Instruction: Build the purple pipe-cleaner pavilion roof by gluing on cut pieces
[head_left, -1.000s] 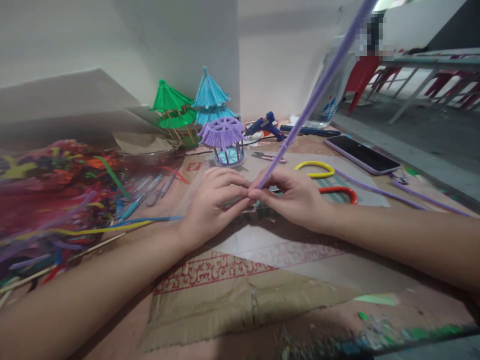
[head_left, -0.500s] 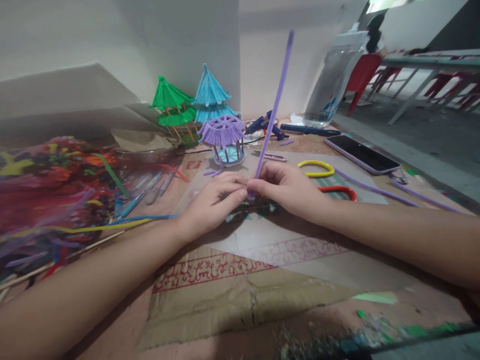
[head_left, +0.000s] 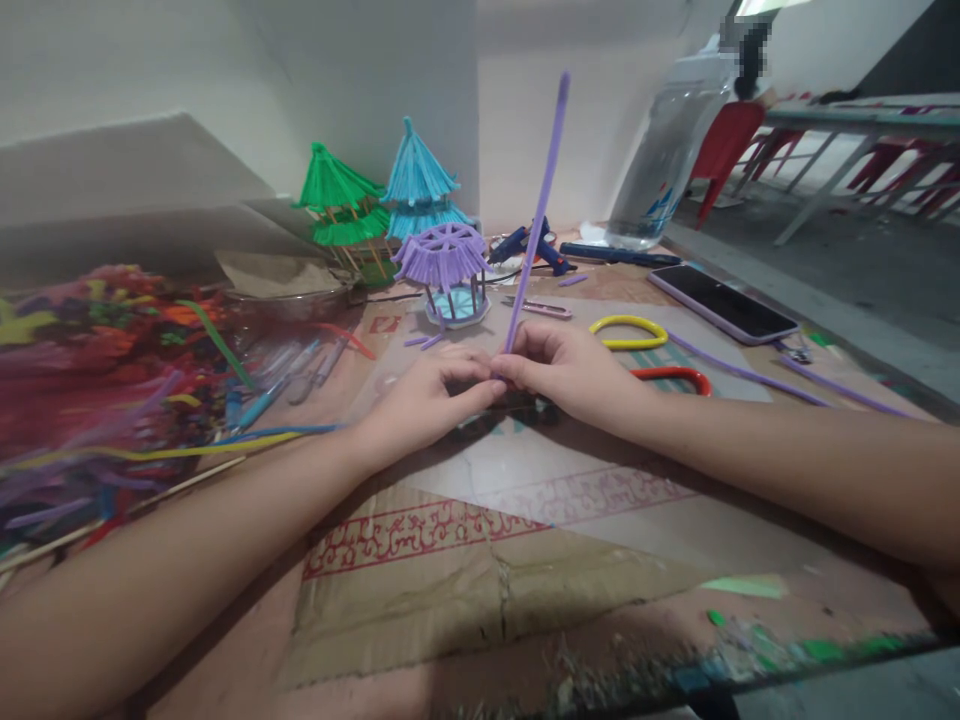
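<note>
A long purple fuzzy stem (head_left: 541,210) stands nearly upright, its lower end pinched between the thumb and fingers of my right hand (head_left: 570,375). My left hand (head_left: 439,395) meets the right at the stem's lower end, thumb and fingers closed together there; the bit between the fingertips is mostly hidden. Just behind the hands sits a small purple-roofed pavilion (head_left: 444,258) on a light blue base. Red and yellow scissor handles (head_left: 630,332) lie beside my right hand, their blades hidden.
Green (head_left: 341,195) and blue (head_left: 420,185) model pavilions stand behind. A glue gun (head_left: 532,247), a phone (head_left: 724,302) and a large clear bottle (head_left: 649,160) are at the back right. Colourful stems (head_left: 97,350) and pens lie left. A person sits far off by a table.
The purple stem has tilted a little towards upright and its tip has shifted left. My left fingertips have come closer against the right ones.
</note>
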